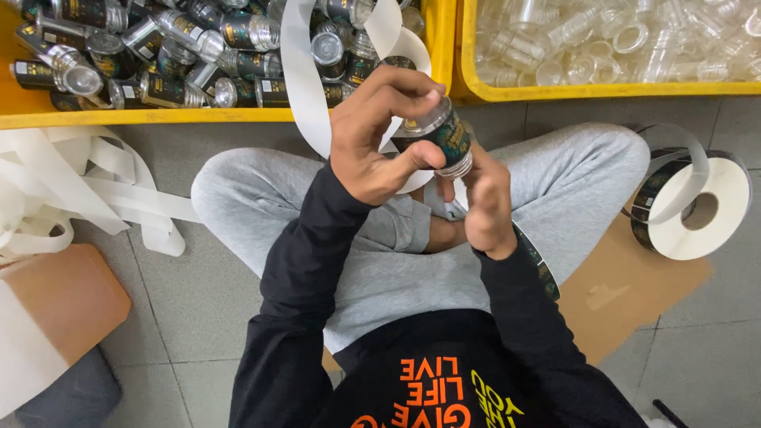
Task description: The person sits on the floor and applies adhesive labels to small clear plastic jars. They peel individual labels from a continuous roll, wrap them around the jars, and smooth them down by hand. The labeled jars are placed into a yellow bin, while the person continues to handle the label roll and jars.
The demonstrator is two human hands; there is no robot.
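Jar [434, 135] with dark label sits between both hands, left hand [380, 135] gripping it, right hand [485, 202] pinching its lower edge.

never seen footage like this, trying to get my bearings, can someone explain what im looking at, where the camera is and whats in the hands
There is no machine here, just a person sitting cross-legged on a tiled floor. The single picture comes from a camera worn on the person's head, looking straight down, so you see grey trousers, black sleeves and both hands.

The left hand grips a small clear jar that carries a dark label. The right hand sits just below it, fingers at the jar's open threaded end.

At the top left is a yellow crate full of jars that already carry dark labels. At the top right a second yellow crate holds plain clear jars.

On the floor to the right lies a roll of dark labels. Loose white backing strip is piled on the left.
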